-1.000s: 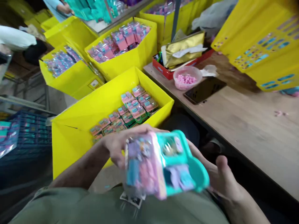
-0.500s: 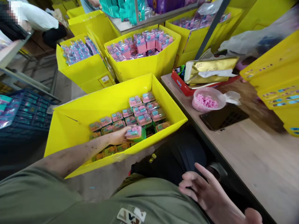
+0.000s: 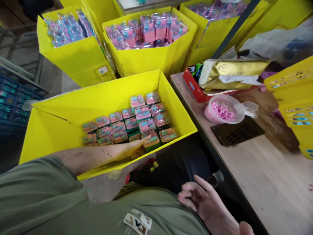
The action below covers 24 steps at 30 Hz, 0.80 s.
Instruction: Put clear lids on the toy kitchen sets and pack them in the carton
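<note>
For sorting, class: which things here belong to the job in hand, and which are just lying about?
Job in hand:
- boxy pink-and-green plastic pack at the left hand
- similar packs around it
- yellow open-topped rectangular box holding them

Seemingly lying about:
- shiny gold packet
- red box beneath it
- flat black rectangular phone

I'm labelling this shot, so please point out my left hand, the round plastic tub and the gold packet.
Left hand (image 3: 136, 145): head view, middle of the hand.
Round plastic tub (image 3: 239, 113): head view, bare right wall.
Gold packet (image 3: 231, 69): head view, middle of its gold surface.
</note>
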Motion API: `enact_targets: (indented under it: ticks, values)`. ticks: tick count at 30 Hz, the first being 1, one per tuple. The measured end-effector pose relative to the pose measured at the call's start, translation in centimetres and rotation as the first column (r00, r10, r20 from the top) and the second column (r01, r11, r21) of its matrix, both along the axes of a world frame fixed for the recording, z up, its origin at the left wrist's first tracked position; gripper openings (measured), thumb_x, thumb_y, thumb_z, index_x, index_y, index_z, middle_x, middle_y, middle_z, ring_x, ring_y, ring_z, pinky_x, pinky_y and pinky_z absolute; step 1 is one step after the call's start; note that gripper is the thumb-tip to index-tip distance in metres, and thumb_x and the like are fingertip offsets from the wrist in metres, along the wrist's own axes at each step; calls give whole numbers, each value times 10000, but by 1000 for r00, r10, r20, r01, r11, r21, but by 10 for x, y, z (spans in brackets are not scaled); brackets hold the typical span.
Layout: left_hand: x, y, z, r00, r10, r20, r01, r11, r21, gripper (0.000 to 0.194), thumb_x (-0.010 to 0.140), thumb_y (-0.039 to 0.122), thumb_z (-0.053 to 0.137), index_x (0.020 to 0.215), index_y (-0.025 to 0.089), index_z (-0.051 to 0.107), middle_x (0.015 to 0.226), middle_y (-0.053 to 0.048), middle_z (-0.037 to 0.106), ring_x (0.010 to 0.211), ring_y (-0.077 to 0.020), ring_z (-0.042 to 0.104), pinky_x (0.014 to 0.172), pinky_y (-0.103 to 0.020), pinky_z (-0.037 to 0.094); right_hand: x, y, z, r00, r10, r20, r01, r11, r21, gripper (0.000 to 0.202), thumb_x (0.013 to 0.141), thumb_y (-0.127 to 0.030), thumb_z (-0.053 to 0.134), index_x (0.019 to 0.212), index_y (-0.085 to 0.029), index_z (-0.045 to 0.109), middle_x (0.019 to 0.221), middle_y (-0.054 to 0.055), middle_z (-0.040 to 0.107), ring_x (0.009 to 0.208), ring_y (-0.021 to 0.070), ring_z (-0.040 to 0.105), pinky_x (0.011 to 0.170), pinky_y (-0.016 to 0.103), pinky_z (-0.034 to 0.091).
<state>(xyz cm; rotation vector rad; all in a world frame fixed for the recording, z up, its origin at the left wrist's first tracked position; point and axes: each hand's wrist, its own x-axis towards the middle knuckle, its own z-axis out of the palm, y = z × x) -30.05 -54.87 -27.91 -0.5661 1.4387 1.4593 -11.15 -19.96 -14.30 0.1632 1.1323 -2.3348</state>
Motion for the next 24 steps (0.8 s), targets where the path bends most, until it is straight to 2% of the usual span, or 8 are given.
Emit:
enact_targets:
  ticks: [2,4,7,9,12,18,21,24]
  values:
    - [-13,-12,0,995,19,101,-13,998,-55,889,847,1038,631,1162,225,807,1062,-170,842,1184,-424,771,855,-451,674,-2,0,2,1000,17,19,-17,1000,16,1109,870,-1079,487,1744,-398,541,1609,149,633,1434,438,599,1293,616,427]
    - [-26,-25,0,988,91,124,-80,993,-92,936,849,1088,538,1133,227,771,1068,-176,824,1141,-408,769,805,-434,668,-4,0,2,999,21,39,-23,999,37,1099,863,-1082,504,1731,-409,555,1598,140,640,1440,437,596,1296,619,424]
    - [-42,-39,-4,974,213,75,-202,971,-128,1008,863,1129,391,1232,235,679,1183,-174,799,1090,-360,776,829,-436,674,-9,-1,1,999,19,33,-20,999,40,1079,873,-1071,512,1730,-417,551,1591,135,642,1432,430,602,1287,623,434]
    - [-51,-41,-7,964,261,46,-252,957,-144,1032,857,1139,375,1290,239,632,1234,-175,784,1068,-345,777,854,-459,679,-11,-3,0,1000,21,23,-22,999,26,1066,897,-1055,494,1742,-407,537,1602,145,633,1427,428,603,1279,626,441]
    - [-58,-37,-8,966,250,70,-242,965,-102,1053,795,1148,502,1302,239,655,1258,-180,792,1061,-364,786,895,-506,683,-12,-5,-1,999,38,19,-39,999,18,1061,920,-1039,471,1752,-383,527,1613,160,619,1434,431,597,1278,630,438]
    - [-53,-18,-2,996,82,33,-85,994,73,967,712,1057,749,1281,276,769,1356,-155,821,1068,-376,801,929,-525,667,-5,-5,-5,999,49,22,-50,999,18,1103,896,-1065,462,1763,-385,512,1622,151,598,1461,434,565,1318,649,387]
    - [-45,-12,-2,993,95,-64,-92,995,48,827,628,851,973,1143,225,808,1184,-140,854,1006,-343,798,899,-459,647,-4,-4,-5,999,47,23,-47,998,29,1084,903,-1062,463,1762,-403,506,1627,142,591,1457,427,565,1315,643,390]
    - [-38,-7,-5,965,142,-223,-146,989,-3,782,504,605,1127,1082,191,802,1102,-110,850,1093,-335,785,937,-398,616,-4,-5,-4,998,54,12,-54,998,41,1071,915,-1048,475,1761,-394,507,1629,148,587,1462,424,559,1311,644,392]
